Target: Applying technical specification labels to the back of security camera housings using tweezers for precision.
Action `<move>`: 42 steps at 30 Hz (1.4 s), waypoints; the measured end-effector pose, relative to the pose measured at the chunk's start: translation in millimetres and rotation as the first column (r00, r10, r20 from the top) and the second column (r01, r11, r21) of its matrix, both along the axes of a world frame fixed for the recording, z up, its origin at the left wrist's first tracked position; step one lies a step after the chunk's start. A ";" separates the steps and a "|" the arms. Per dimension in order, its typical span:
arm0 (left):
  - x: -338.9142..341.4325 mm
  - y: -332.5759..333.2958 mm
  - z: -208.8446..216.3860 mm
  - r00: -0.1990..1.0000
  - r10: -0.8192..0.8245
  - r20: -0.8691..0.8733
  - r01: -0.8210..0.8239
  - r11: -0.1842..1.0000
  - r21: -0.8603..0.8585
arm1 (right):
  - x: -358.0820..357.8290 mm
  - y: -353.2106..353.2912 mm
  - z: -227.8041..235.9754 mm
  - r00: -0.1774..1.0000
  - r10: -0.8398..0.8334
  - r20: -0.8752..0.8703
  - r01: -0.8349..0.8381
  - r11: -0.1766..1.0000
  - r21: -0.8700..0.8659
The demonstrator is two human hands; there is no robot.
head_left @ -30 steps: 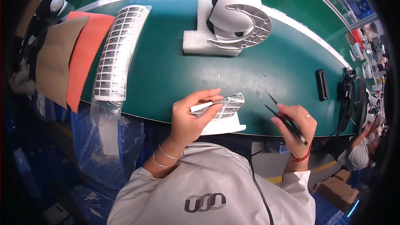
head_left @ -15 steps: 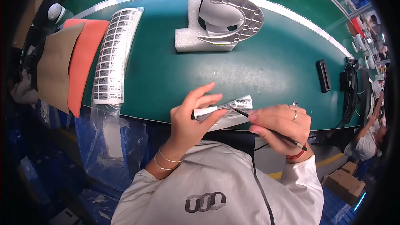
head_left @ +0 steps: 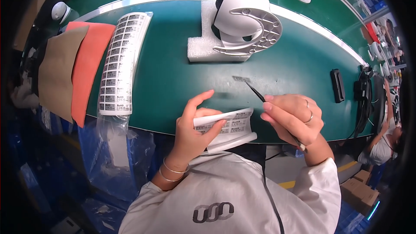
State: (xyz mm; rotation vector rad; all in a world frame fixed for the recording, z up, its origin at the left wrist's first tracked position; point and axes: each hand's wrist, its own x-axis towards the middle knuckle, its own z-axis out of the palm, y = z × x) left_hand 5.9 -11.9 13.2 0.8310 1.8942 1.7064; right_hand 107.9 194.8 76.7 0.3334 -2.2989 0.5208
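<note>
A partly rolled sheet of labels point(head_left: 234, 126) is pinched in my left hand point(head_left: 196, 123) at the table's near edge. Dark tweezers point(head_left: 256, 92) are gripped between the thumb and fingers of my right hand point(head_left: 294, 119). At their tip hangs a small grey label point(head_left: 241, 79), lifted clear of the sheet and above the table. Beyond my hands, a white plastic device point(head_left: 242, 19) with a curved, ribbed base lies on its side on a white foam block point(head_left: 207, 48).
Left on the green table point(head_left: 169, 78) lie a long stack of label sheets point(head_left: 118, 67), an orange sheet point(head_left: 92, 65) and a brown paper sheet point(head_left: 60, 71). At the right are a black oblong object point(head_left: 337, 86) and black cables with an adapter point(head_left: 362, 89).
The tweezers have moved up and away from the sheet, carrying a label at their tip. My left hand's sheet has opened out, showing more labels.
</note>
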 end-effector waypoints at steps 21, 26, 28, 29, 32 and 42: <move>-2.2 1.1 -3.3 0.987 0.007 -0.159 -0.006 1.000 0.004 | -52.7 59.1 -46.7 0.973 0.156 -0.167 -0.101 0.949 0.298; -2.5 1.1 -3.9 0.988 0.007 -0.157 -0.007 1.000 -0.003 | -53.8 59.6 -49.7 0.979 0.159 -0.131 -0.124 0.964 0.237; -2.6 1.3 -4.4 0.987 0.008 -0.158 -0.007 1.000 0.002 | -53.9 60.1 -52.3 0.980 0.155 -0.123 -0.128 0.971 0.201; -2.5 1.3 -4.6 0.987 0.010 -0.159 -0.009 1.000 0.007 | -53.9 60.3 -53.0 0.982 0.153 -0.115 -0.133 0.977 0.164; -2.3 0.6 -5.2 0.985 0.017 -0.169 -0.016 1.000 0.007 | -48.8 55.8 -47.2 0.997 0.073 -0.019 -0.073 0.997 -0.016; 0.7 -0.6 -3.0 0.987 0.024 -0.162 -0.026 1.000 -0.008 | -50.9 44.0 -51.2 0.995 0.008 -0.102 -0.007 1.000 0.003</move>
